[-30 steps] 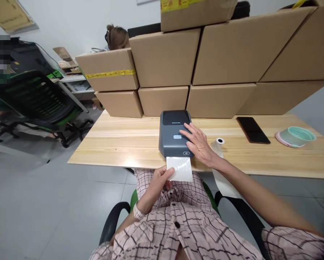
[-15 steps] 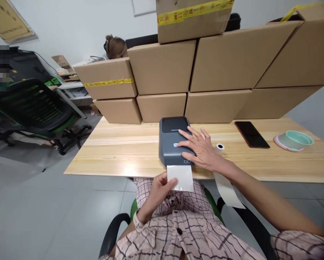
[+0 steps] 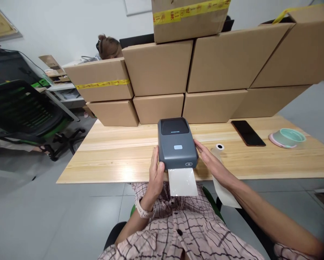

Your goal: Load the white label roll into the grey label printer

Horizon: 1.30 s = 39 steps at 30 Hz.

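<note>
A dark grey label printer (image 3: 175, 153) sits near the front edge of the wooden table. From its front slot a blank white label sheet (image 3: 183, 183) hangs out over the table edge. My left hand (image 3: 156, 173) lies along the printer's left side, fingers straight and thumb near the front corner. Along the right side, my right hand (image 3: 209, 159) is stretched out flat, its fingertips at the casing. Neither hand is closed around anything. Right of my right hand, a small roll of white label paper (image 3: 219, 147) rests on the table, its strip trailing over the edge under my forearm.
Cardboard boxes (image 3: 158, 68) are stacked along the back of the table (image 3: 110, 155). A black phone (image 3: 248, 133) and a mint-green bowl (image 3: 289, 136) on a pink base lie at the right. Behind the boxes shows a person's head (image 3: 109, 47). An office chair (image 3: 23, 112) stands left.
My right hand has moved off the printer's top to its right side. My left hand has let go of the label sheet and moved up to the printer's left side.
</note>
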Tool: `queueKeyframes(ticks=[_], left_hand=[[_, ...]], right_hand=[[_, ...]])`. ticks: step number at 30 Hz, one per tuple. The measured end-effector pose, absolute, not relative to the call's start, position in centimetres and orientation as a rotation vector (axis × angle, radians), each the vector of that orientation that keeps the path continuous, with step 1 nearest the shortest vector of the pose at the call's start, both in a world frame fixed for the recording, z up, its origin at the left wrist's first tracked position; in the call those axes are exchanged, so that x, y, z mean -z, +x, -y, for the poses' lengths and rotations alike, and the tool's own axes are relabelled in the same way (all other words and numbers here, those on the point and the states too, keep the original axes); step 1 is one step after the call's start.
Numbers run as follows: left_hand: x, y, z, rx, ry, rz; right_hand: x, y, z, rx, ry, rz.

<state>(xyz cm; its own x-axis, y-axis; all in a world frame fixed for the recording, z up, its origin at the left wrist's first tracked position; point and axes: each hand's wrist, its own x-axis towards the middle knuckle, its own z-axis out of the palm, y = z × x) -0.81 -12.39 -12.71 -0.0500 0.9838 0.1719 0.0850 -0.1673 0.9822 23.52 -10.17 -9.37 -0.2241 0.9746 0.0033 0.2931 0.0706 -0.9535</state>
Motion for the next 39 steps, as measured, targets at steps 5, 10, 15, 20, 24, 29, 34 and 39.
queueKeyframes(ticks=[5,10,15,20,24,29,34,39], left_hand=[[13.4,-0.4,12.6,-1.371,1.348,-1.166],[12.6,0.0,12.0,-1.484,1.386,-1.174],[9.7,-1.3,8.1,-1.599,1.572,-1.179],[6.6,-2.4,2.1,-1.643,1.549,-1.071],[8.1,-2.8,0.1,-1.451,1.442,-1.213],[10.8,-3.0,1.1,-1.129,1.515,-1.316],[9.0,-3.2,1.6,-0.900,1.628,-1.645],[6.7,-2.9,1.5,-0.573,1.794,-1.743]], right_hand=[[9.8,24.2,9.7,-1.224,-1.246,1.604],[9.6,24.3,9.4,-1.121,-1.108,1.722],[6.1,24.1,6.8,-0.846,-1.153,1.857],[2.5,22.7,-0.1,-0.513,-1.243,1.915],[1.6,21.2,-7.1,-0.336,-1.217,1.875],[1.3,20.3,-13.8,-0.421,-1.187,1.854],[0.3,19.4,-11.6,-0.161,-1.174,1.825],[0.3,19.2,-4.4,-0.133,-1.000,2.256]])
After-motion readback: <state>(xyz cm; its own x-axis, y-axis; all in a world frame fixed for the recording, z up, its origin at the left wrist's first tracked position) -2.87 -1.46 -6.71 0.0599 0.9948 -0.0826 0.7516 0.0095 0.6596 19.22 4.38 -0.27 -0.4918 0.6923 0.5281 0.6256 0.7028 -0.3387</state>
